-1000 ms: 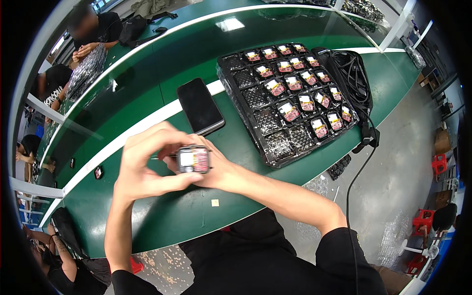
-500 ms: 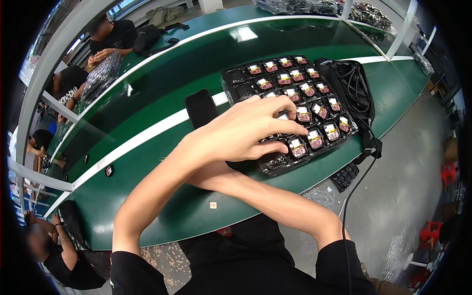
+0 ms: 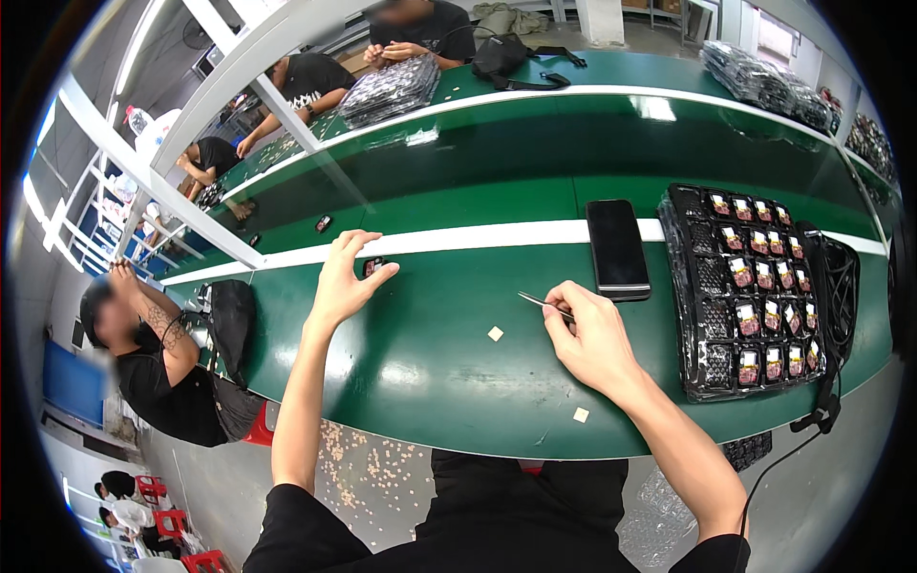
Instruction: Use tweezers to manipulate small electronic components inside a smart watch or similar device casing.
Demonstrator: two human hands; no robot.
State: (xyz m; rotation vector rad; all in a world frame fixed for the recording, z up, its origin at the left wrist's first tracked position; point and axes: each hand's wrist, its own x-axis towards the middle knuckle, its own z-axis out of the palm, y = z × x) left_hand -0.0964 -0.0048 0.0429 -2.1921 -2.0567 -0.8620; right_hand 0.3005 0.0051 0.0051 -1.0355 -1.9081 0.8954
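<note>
Head view: the left hand (image 3: 342, 277) reaches out over the green belt (image 3: 430, 353), fingers loosely spread, its fingertips resting on a small dark part (image 3: 372, 266) that lies just below the white stripe (image 3: 478, 237). Whether the hand grips the part or only touches it cannot be told. The right hand (image 3: 594, 336) lies nearer the body, its fingers pinched on thin metal tweezers (image 3: 544, 304) whose tip points left, just above the belt. Two small beige scraps (image 3: 495, 333) lie on the belt, one between the hands, one by the right wrist. A black phone (image 3: 617, 247) lies across the stripe, just beside a black tray (image 3: 702, 315) holding rows of small parts. A black cable (image 3: 839, 286) sits right of the tray. Other people work at the far belt and at the left.
</note>
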